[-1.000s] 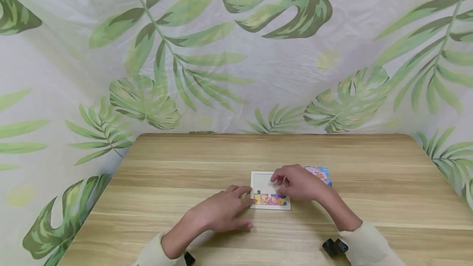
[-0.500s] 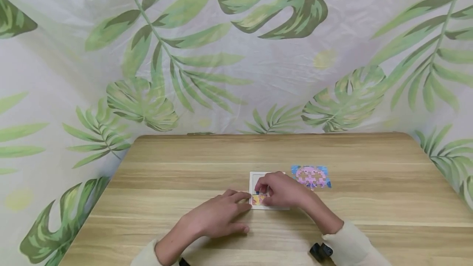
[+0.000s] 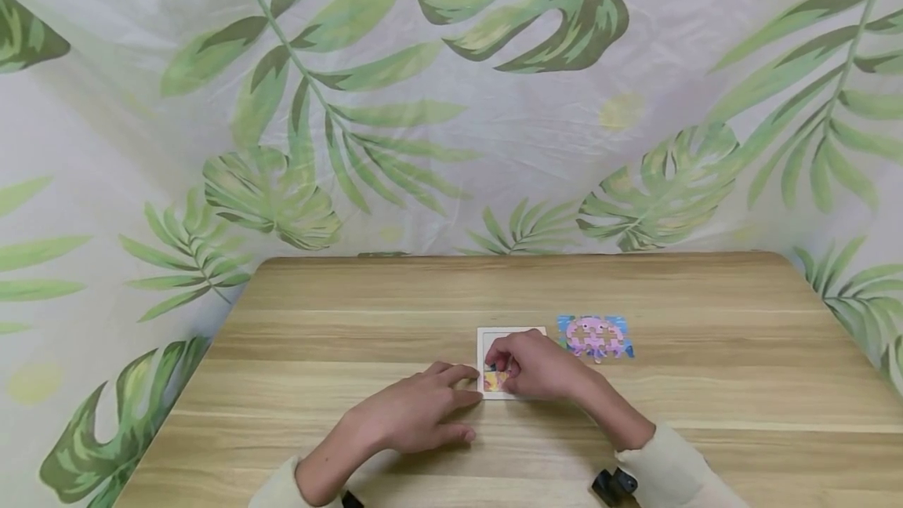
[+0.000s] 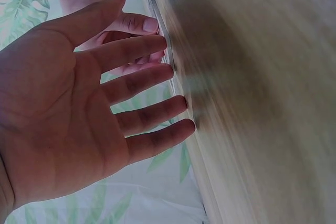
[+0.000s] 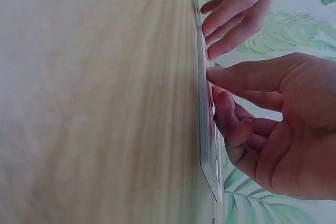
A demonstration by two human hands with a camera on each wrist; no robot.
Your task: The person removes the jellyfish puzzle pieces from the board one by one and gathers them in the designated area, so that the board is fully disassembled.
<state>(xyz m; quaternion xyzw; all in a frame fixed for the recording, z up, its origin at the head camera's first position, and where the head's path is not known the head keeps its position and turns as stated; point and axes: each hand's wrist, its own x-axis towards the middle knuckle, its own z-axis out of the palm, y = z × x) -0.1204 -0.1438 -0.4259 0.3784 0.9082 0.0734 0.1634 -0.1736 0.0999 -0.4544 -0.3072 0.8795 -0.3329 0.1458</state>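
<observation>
In the head view, a small white puzzle tray (image 3: pixel 504 330) lies on the table, with yellow and pink puzzle pieces (image 3: pixel 491 382) in its lower part. My right hand (image 3: pixel 542 365) reaches over it, thumb and curled forefinger pinching a puzzle piece there; the hand hides much of the tray. From the right wrist view, the thumb and forefinger tips meet the tray's top face. My left hand (image 3: pixel 416 412) has its fingers extended, and the fingertips touch the tray's left edge. Its palm shows nothing held in the left wrist view.
Right of the tray lies a group of joined pink and blue puzzle pieces (image 3: pixel 596 333), with gaps among them. The wooden table (image 3: pixel 353 288) ends at a leaf-print cloth (image 3: pixel 423 139) behind it. A black device (image 3: pixel 614 484) sits at my right cuff.
My right hand moved left and down from the tray's right side to its lower pieces, uncovering the pink and blue group. Since then it has stayed nearly still. The left hand barely moved.
</observation>
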